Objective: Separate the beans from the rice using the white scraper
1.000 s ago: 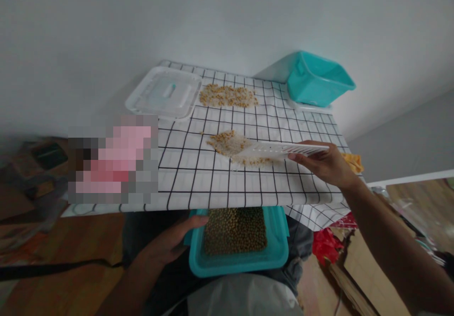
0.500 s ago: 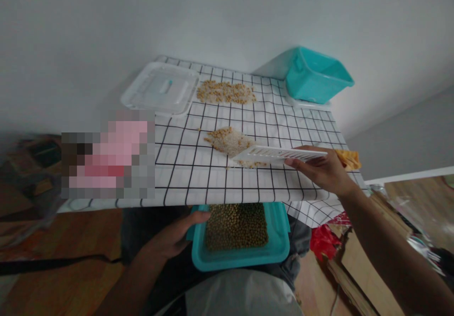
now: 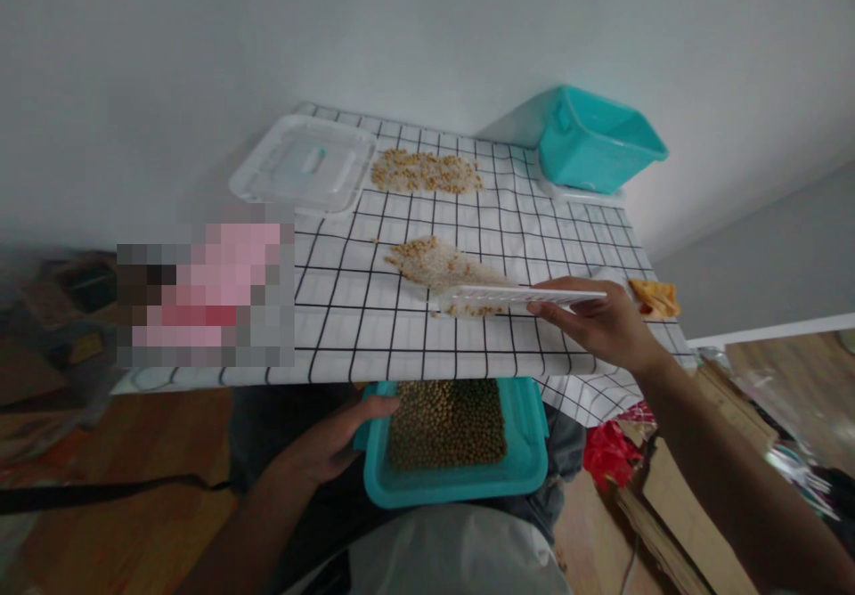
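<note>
Here, we pinch a slotted white plastic board [image 3: 491, 294] between the thumb and fingers of our right hand [image 3: 594, 314]; it extends leftward from that hand to the near edge of a pile of white grains mixed with yellow kernels [image 3: 431, 263]. A second patch of mixed grains [image 3: 424, 172] lies beyond it on the checked tablecloth [image 3: 334, 337], farther from our hands. Our left hand [image 3: 344, 426] grips a teal tub [image 3: 454, 493] by its left side, thumb over the rim, other fingers mostly hidden. Round beans [image 3: 454, 430] lie inside, right of that thumb. A teal bin [image 3: 581, 157] stands beyond our right hand, and a yellow cloth [image 3: 655, 298] lies just right of it.
</note>
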A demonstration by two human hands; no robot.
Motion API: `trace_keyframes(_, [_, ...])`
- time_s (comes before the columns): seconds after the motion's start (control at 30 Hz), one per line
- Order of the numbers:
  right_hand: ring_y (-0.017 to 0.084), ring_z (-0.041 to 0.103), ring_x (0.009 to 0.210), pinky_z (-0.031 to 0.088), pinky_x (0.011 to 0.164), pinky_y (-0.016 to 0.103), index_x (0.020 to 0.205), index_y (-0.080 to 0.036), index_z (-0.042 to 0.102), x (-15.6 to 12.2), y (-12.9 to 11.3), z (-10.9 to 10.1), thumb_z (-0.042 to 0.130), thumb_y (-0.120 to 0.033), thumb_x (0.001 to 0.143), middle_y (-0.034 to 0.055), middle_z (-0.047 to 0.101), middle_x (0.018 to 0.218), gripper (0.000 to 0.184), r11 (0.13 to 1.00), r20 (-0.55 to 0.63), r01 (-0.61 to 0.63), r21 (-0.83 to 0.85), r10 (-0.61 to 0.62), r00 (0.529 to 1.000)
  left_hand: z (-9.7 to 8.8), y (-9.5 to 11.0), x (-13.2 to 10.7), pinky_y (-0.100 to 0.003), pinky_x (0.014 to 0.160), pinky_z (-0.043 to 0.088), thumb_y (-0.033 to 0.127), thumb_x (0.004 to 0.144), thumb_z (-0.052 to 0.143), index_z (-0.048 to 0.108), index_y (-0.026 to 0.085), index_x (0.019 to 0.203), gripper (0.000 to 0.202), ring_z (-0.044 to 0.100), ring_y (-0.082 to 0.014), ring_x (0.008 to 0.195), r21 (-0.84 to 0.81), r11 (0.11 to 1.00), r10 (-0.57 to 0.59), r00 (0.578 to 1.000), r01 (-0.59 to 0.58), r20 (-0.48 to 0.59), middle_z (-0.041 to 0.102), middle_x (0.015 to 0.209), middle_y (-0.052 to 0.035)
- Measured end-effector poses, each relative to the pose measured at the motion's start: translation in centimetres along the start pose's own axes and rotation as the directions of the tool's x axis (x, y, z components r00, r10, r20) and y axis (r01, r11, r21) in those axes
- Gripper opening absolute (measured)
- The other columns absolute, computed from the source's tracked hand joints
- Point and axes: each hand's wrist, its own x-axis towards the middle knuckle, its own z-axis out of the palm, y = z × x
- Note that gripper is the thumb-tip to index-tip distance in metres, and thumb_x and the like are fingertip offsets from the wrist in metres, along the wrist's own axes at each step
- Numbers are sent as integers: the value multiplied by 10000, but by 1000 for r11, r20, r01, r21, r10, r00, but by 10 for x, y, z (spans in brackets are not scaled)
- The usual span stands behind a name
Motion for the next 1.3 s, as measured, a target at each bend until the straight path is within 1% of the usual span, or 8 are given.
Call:
trace_keyframes(0.2, [167,672,730,568,676,295,949,-266,711,1,0,-2,655,-353,802,4,731,868,180,1000,-1,-9,-17,9,1000,-2,-2,2,-364,793,548,306,736,681,648,165,1052,348,728,-249,793,5,1000,4,1000,-4,5,779,872,-64])
trace_keyframes(0.3, [171,675,770,567,706,304,954,-265,713,-1,1,0,660,-337,798,5,729,911,179,1000,1,14,-16,-14,1000,-2,-2,2,-375,835,533,317,732,685,644,162,1084,386,720,-263,852,10,1000,-9,1000,9,-6,778,873,-69])
trace_keyframes(0.5, [177,678,773,571,696,308,949,-297,715,-9,-5,0,675,-329,784,-8,728,913,173,1000,-14,13,12,-13,1000,-4,-3,4,-384,903,502,291,760,668,605,153,1165,432,690,-271,973,-25,1000,10,999,-9,49,771,946,-80])
trace_keyframes(0.63, [197,686,757,575,635,315,957,-307,707,-17,-17,3,662,-340,792,-6,728,884,174,998,-84,-46,-44,42,996,-3,-2,5,-360,860,519,307,744,681,626,134,1144,439,687,-279,976,-3,1000,6,998,-6,58,774,908,-87])
trace_keyframes(0.8, [238,689,862,583,737,380,998,-292,696,-36,-27,14,647,-317,804,-2,728,942,202,989,-211,-114,-97,92,973,-1,-2,4,-374,803,536,310,749,673,602,132,1184,475,690,-296,961,1,1000,28,997,-29,73,776,875,-91])
trace_keyframes(0.97, [253,689,874,590,723,392,1006,-280,697,-49,-26,21,646,-297,804,11,728,958,210,985,-202,-153,-82,134,970,-3,-4,5,-389,817,533,307,749,669,581,164,1216,496,688,-297,969,-12,1000,7,998,-6,70,775,904,-80])
trace_keyframes(1.17, [256,683,904,582,766,405,1007,-269,696,-44,-23,20,644,-276,807,19,726,967,207,987,-222,-136,-82,115,968,-4,-5,6,-381,840,526,292,771,655,632,132,1123,387,686,-290,972,-28,999,33,992,-30,123,773,913,-94])
trace_keyframes(1.3, [252,685,904,588,743,386,1009,-265,695,-42,-21,18,647,-267,804,23,728,966,211,987,-185,-114,-112,92,978,-3,-5,4,-378,839,525,289,779,648,632,158,1113,359,681,-283,989,-16,999,34,995,-33,93,768,945,-90])
